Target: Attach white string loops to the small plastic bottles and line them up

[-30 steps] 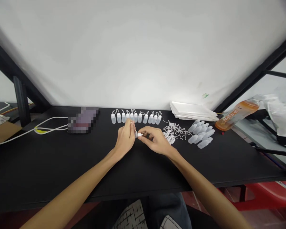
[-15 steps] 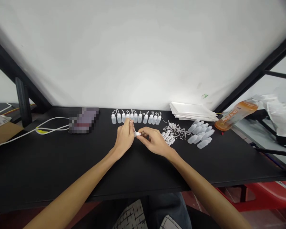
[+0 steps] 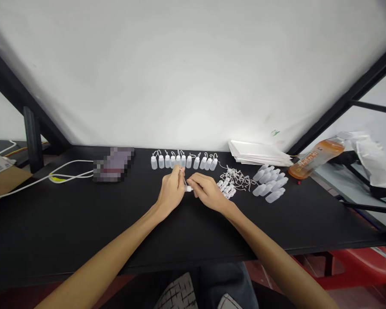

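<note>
Left hand (image 3: 171,193) pinching thin white cord (image 3: 184,182); R hand (image 3: 206,192) pressed on small white plastic piece (image 3: 189,188) btwn them, hands closer than a sec ago. Bottle row (image 3: 183,162) behind, corded caps (image 3: 225,188), loose bottles (image 3: 270,184) to R.

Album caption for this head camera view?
Left hand and right hand meet at a small white bottle at a black table.

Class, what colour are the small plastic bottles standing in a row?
The small plastic bottles look milky white, best seen in the head view.
</note>
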### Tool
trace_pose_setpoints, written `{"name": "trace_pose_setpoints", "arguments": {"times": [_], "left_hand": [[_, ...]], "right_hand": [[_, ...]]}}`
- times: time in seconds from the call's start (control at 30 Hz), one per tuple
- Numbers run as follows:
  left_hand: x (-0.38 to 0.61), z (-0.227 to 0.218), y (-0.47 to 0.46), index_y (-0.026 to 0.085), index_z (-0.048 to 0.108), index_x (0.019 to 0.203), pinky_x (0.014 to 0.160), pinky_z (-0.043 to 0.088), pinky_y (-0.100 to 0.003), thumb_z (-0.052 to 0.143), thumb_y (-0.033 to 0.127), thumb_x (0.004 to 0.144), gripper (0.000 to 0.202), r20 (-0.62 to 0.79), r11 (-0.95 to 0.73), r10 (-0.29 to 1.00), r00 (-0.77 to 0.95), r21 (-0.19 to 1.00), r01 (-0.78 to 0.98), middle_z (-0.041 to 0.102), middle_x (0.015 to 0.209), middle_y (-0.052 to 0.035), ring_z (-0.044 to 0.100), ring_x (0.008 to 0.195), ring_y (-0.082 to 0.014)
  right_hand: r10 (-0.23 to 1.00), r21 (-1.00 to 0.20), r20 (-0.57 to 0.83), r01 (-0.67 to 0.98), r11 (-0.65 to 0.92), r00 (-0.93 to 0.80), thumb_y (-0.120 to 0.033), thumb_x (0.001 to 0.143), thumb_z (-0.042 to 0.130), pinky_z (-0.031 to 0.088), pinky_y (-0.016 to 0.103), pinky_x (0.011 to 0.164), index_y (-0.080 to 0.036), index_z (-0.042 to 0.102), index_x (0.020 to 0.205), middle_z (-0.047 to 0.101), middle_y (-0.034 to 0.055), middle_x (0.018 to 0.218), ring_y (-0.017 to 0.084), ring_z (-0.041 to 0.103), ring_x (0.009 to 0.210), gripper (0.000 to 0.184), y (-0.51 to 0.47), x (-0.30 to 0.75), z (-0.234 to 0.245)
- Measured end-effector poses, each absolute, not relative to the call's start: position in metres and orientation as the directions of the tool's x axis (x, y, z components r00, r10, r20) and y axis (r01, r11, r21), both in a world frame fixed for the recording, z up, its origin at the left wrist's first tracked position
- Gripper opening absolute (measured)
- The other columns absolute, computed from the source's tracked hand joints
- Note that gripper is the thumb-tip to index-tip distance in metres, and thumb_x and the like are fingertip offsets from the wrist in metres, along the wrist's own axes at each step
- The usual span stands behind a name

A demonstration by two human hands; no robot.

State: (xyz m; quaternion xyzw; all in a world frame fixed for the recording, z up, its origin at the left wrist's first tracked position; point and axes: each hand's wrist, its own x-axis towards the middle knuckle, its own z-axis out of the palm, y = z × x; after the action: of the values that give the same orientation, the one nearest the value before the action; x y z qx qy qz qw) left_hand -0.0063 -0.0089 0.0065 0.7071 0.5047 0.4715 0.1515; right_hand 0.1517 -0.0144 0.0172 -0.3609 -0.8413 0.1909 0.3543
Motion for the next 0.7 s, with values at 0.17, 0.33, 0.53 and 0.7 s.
{"name": "trace_pose_setpoints", "arguments": {"times": [0.17,0.33,0.53,0.7], "left_hand": [[-0.009,0.009,-0.006,0.022,0.041,0.074,0.056,0.040,-0.024,0.035,0.026,0.096,0.023,0.462,-0.367,0.886,-0.034,0.746,0.556,0.056,0.062,0.0018,0.054,0.053,-0.0129],[-0.010,0.008,-0.006,0.022,0.040,0.075,0.054,0.039,-0.023,0.034,0.025,0.096,0.022,0.472,-0.373,0.882,-0.021,0.724,0.580,0.054,0.060,0.0025,0.053,0.052,-0.0126],[-0.008,0.007,-0.013,0.021,0.041,0.077,0.052,0.038,-0.022,0.034,0.023,0.096,0.020,0.565,-0.434,0.825,-0.018,0.654,0.620,0.054,0.059,0.0029,0.053,0.050,-0.0117],[-0.006,0.006,-0.019,0.020,0.043,0.079,0.050,0.039,-0.020,0.034,0.021,0.096,0.019,0.733,-0.566,0.680,-0.024,0.546,0.618,0.056,0.062,0.0025,0.052,0.049,-0.0093]], "right_hand": [[0.754,-0.596,0.434,0.472,0.650,-0.492,-0.031,0.096,0.050,0.043,0.025,0.064,-0.019,0.058,0.093,0.058,0.0030,0.086,0.013,0.055,0.070,0.015,-0.018,0.153,0.021],[0.772,-0.704,0.380,0.382,0.598,-0.509,-0.031,0.095,0.049,0.043,0.023,0.057,-0.019,0.054,0.088,0.056,0.0005,0.076,0.011,0.053,0.061,0.015,-0.019,0.149,0.015],[0.830,-0.924,0.177,0.202,0.326,-0.529,-0.040,0.097,0.047,0.042,0.022,0.050,-0.018,0.050,0.079,0.051,-0.0059,0.052,0.009,0.050,0.043,0.028,-0.021,0.145,0.013],[0.810,-0.994,0.005,-0.091,-0.060,-0.586,-0.049,0.091,0.055,0.040,0.022,0.036,-0.019,0.046,0.072,0.036,-0.0106,0.043,0.007,0.035,0.032,0.037,-0.025,0.141,0.018]]}}
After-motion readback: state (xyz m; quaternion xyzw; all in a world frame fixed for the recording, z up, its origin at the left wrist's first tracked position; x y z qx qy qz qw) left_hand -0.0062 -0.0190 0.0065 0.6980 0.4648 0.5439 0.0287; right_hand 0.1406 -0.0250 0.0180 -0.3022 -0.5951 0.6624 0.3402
